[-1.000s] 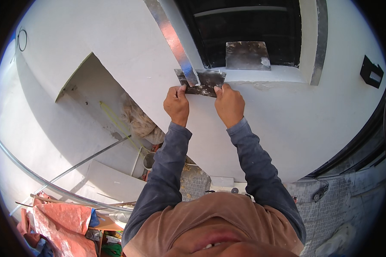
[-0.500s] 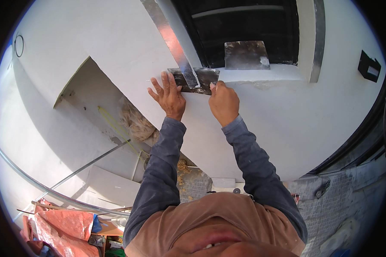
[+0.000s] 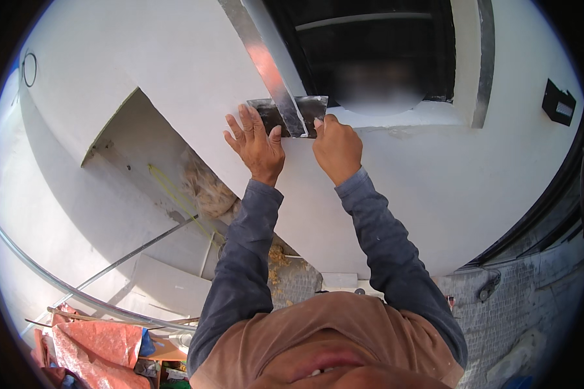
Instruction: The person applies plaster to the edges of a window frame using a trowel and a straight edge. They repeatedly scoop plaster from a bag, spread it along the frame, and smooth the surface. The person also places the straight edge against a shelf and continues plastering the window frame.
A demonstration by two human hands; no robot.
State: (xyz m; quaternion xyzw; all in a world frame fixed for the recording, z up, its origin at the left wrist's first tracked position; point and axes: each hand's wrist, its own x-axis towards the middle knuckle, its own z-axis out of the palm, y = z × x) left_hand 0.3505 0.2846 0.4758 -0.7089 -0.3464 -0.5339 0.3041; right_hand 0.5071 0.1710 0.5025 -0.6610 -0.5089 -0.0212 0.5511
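Dark plate (image 3: 318, 107) lies at wall (image 3: 383, 194), crossed by lower end of shiny strip (image 3: 264, 63). Right hand (image 3: 339, 149) pinches plate's lower right edge, probably for control. Left hand (image 3: 262, 150) grips nothing: fingers spread over plate's left side, seemingly for steadying it.

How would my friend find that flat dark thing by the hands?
Find the big black panel in the white wall. Follow the shiny metal strip on its left down between the left hand and right hand. The thin plate there is short and dark, unlike the long, shiny strip crossing it.
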